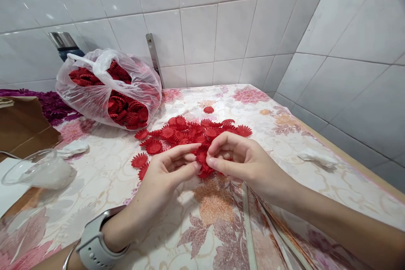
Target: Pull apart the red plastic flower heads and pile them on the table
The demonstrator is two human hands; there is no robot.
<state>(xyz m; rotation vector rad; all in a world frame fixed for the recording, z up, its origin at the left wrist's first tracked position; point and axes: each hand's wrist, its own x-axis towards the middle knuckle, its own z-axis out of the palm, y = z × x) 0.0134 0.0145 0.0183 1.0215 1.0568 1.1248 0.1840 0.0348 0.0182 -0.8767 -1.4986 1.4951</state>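
Note:
Between my two hands is a small red flower piece (201, 155) with a fringed edge. My left hand (171, 173), wearing a watch at the wrist, pinches its left side between thumb and forefinger. Pressed on the right side are the thumb and fingertips of my right hand (242, 158). Fingers partly cover the piece. Just behind lies a loose pile of red flower pieces (180, 133), round with toothed rims. One single red piece (208, 110) sits apart behind the pile.
A knotted clear plastic bag (129, 82) full of red pieces stands at the back left, before a bottle (65, 44). A tilted clear plastic cup (47, 171), a cardboard box (25, 124) and purple material (52, 105) are left. Crumpled white plastic (318, 159) lies right. Tiled walls enclose the table.

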